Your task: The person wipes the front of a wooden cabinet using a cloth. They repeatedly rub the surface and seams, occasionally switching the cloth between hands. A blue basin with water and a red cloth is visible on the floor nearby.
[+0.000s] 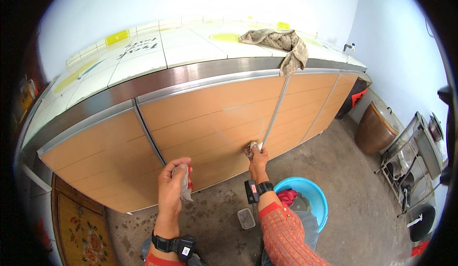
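Note:
My left hand (171,183) grips a crumpled whitish, translucent wad (186,183) with a red part, held in front of the cabinet. Lower on the middle door, my right hand (258,158) has its fingers around a small grey-brown rag (249,149), which seems to touch the orange-tan panel (211,119). Something white shows at those fingertips, too small to name. A metal strip (276,110) runs down the door edge just beside this hand. Above, a beige textured cloth (282,44) lies on the white tiled countertop (193,48) and hangs over its metal edge.
By my right forearm stands a blue plastic basin (323,208) holding water and a red-pink item (287,196). A small clear plastic container (246,218) sits on the stained concrete floor (214,226). Along the right wall are a brown lidded vat (374,130) and a folded metal-framed chair (411,158).

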Demonstrator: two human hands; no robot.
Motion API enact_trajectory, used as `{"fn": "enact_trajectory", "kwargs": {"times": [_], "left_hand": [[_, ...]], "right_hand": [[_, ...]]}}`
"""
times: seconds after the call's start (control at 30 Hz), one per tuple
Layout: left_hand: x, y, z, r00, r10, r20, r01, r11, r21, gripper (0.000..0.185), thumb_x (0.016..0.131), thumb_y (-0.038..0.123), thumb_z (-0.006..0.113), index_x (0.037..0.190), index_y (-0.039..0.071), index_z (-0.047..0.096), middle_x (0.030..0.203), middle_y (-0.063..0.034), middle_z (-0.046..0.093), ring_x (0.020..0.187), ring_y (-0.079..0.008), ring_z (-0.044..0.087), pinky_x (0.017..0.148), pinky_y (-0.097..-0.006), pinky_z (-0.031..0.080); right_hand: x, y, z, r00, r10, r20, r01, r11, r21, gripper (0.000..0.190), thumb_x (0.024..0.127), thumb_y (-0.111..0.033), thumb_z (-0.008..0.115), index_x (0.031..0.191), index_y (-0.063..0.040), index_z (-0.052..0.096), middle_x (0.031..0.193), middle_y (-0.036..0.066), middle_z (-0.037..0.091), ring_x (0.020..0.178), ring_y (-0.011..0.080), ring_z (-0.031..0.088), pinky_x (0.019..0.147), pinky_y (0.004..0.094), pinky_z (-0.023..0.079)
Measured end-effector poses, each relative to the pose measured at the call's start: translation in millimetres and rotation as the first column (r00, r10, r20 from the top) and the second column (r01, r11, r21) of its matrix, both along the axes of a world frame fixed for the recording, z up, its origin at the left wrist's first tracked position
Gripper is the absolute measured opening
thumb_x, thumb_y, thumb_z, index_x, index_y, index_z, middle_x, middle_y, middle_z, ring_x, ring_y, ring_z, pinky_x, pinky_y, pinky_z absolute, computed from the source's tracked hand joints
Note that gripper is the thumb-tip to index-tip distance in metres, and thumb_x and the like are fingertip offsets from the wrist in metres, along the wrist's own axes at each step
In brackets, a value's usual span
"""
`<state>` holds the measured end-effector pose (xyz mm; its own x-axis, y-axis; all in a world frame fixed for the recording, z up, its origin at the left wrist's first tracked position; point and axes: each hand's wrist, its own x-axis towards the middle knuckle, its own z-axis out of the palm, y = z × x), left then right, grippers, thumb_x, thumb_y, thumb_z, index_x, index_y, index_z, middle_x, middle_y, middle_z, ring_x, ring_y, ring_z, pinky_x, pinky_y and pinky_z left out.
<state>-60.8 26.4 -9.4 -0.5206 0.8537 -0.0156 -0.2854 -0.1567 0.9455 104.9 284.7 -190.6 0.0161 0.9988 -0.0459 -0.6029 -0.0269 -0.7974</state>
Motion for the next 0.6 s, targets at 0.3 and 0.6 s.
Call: {"fn": "enact_trajectory", "kwargs": {"times": [0.3,0.6], "left_hand": [[21.3,-13.5,-7.6,0.987,-0.096,-0.131,0.085,0.993,-0.082,0.040,0.087,0.015,0.064,0.122,0.000,0.053,0.101,-0.0077,0.059,0.071,-0.0092,0.056,0.058,-0.0217,0.045],[35.6,-26.2,-20.6,0.947,-0.233,0.221,0.224,0.973,0.063,0.033,0.090,0.015,0.061,0.119,0.001,0.053,0.094,-0.0078,0.063,0.071,-0.0123,0.060,0.060,-0.0255,0.051]], "right_hand": [[-13.2,-129.9,131.4,0.911,0.337,0.239,-0.408,0.826,0.388,0.026,0.079,0.004,0.056,0.104,-0.003,0.052,0.096,0.006,0.059,0.089,0.0145,0.059,0.080,0.0304,0.050],[5.7,-201.5,185.9,0.748,0.157,0.645,-0.625,0.494,0.604,0.042,0.080,-0.006,0.063,0.120,-0.004,0.054,0.104,0.009,0.061,0.098,0.0186,0.058,0.088,0.0322,0.046]]}}
